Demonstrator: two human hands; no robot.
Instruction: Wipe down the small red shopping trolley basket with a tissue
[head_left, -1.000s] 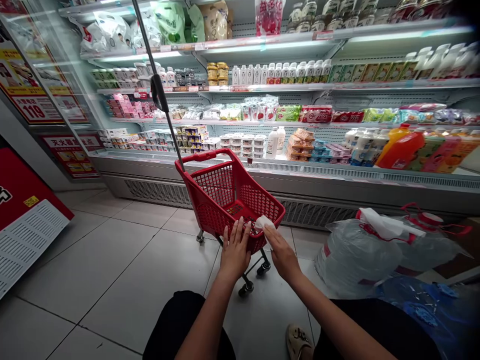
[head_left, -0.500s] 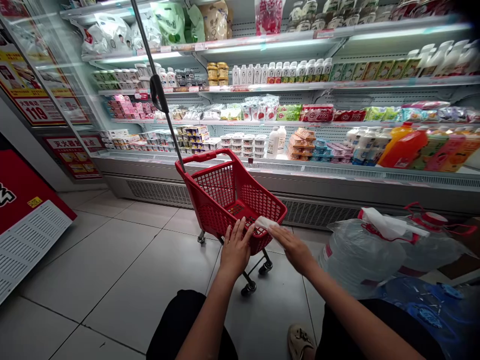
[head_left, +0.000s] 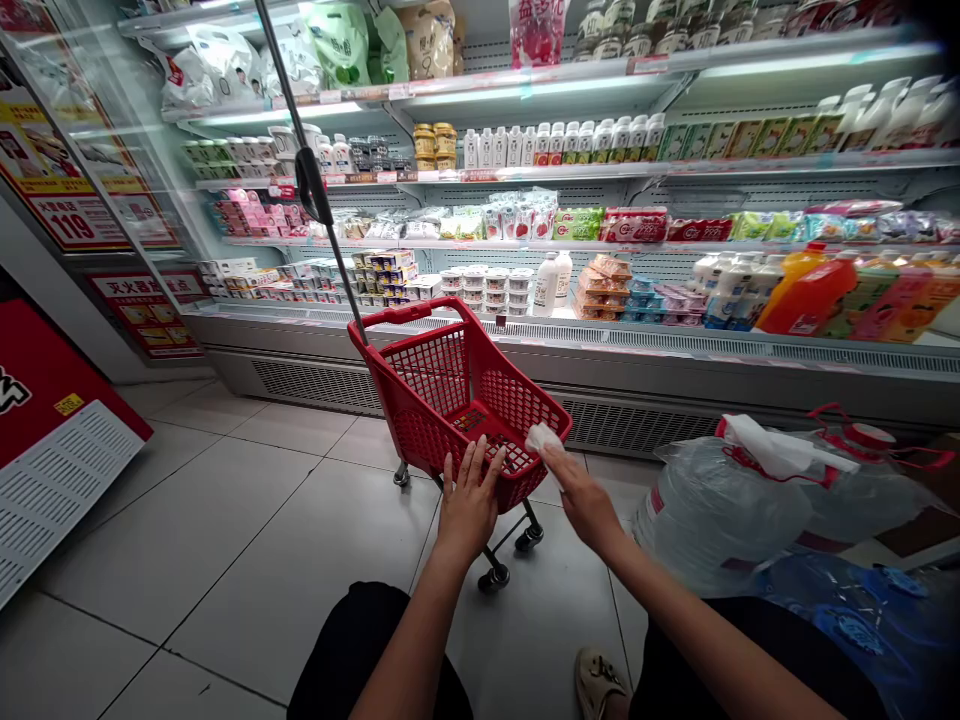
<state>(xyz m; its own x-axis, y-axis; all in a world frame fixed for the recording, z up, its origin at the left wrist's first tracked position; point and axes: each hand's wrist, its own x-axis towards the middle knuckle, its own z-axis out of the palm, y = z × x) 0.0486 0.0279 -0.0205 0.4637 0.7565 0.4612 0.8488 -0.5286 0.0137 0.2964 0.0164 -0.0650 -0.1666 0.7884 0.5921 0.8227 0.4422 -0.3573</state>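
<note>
A small red shopping cart (head_left: 420,430) with a tall dark pole (head_left: 330,215) at its handle stands on the tiled floor in front of me. My left hand (head_left: 471,500) lies on the cart's near side, fingers spread, holding nothing. A crumpled white tissue (head_left: 543,438) is in my right hand (head_left: 581,492), pressed at the rim of the cart's right end. The basket's inside looks bare except for the slotted red bottom.
Behind the cart runs a refrigerated shelf unit (head_left: 645,350) stocked with several rows of bottles and packs. Large water jugs (head_left: 720,510) stand close on my right. A red and white cabinet (head_left: 67,480) is at the left. My shoe (head_left: 598,680) shows below.
My right hand and the tissue have shifted slightly right along the rim, and the tissue looks more bunched. The cart has moved very slightly left. My left hand stays on its side.
</note>
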